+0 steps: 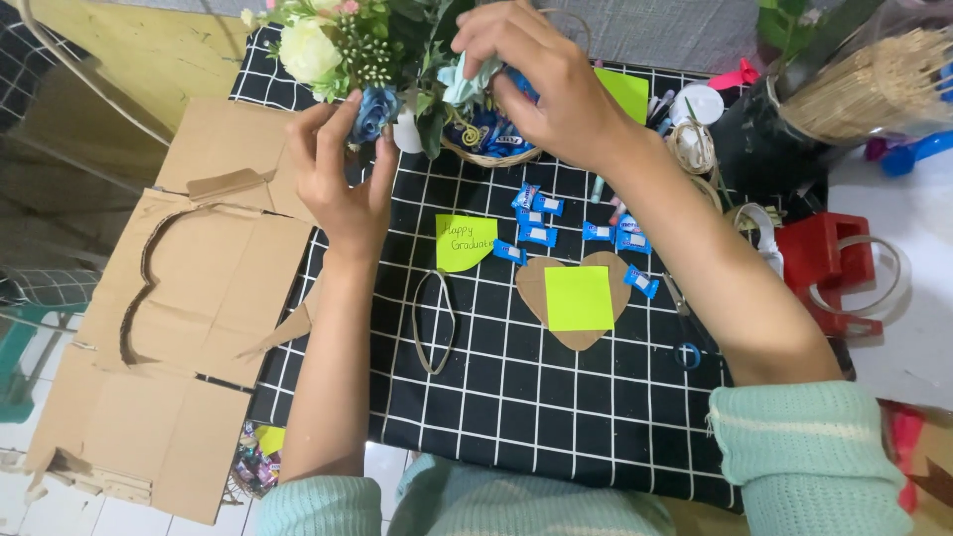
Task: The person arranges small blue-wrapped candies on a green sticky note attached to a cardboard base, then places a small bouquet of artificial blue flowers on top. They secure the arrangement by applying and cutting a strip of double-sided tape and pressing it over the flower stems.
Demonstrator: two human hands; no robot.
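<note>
My left hand [342,174] pinches a blue fabric rose [374,111] at the edge of a bouquet of artificial flowers [342,45] standing in a small woven basket [488,157]. My right hand [546,84] reaches into the basket from above and grips a pale blue ribbon piece [465,81] together with something blue. Small blue candy packets [541,223] lie scattered on the black grid cloth [516,397] just below the basket. A cardboard heart [531,288] with a green square note [579,298] lies under my right forearm.
A green note with handwriting [462,243] and a loop of cardboard strip [434,323] lie on the cloth. Cut cardboard sheets [189,318] spread at the left. Scissors [685,333], a red tape dispenser [829,268], twine and a dark pot [764,139] crowd the right.
</note>
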